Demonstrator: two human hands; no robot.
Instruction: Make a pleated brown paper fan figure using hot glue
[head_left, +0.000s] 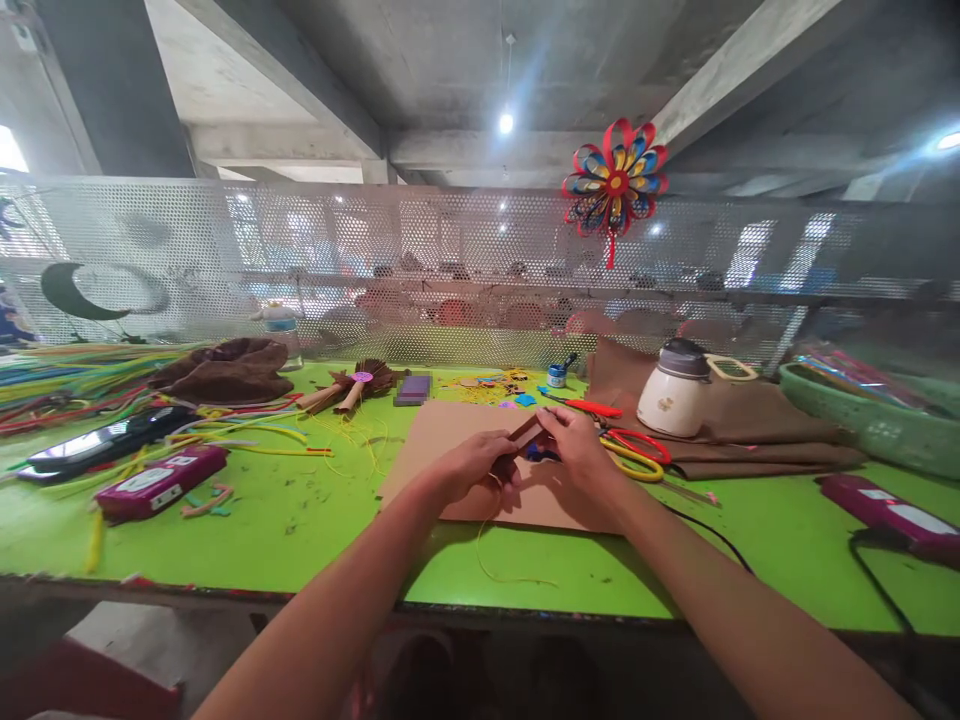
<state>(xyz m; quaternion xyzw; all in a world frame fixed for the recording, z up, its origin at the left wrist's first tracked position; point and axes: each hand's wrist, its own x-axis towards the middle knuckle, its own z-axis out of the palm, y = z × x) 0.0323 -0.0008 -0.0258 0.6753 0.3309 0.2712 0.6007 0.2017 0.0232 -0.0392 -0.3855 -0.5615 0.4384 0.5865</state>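
Note:
My left hand [484,460] and my right hand [576,438] meet above a tan cardboard sheet [435,445] on the table. Between their fingertips they hold a narrow brown strip [527,430], which looks like paper or thin card. The fingers of both hands are closed, pinching its two ends. A small dark blue object [541,452], its kind unclear, shows just beneath the strip, partly hidden by the right hand. Thin yellow thread [495,575] trails over the table in front of the cardboard. Scissors with red and yellow handles [637,455] lie beside my right hand.
Brown sheets [780,430], a cream jug [670,398] and a green basket [885,425] are at right. A maroon box [161,483], a phone [105,445] and coloured pipe cleaners lie left. A brown fan-shaped craft [362,378] and perforated panel [450,250] stand behind.

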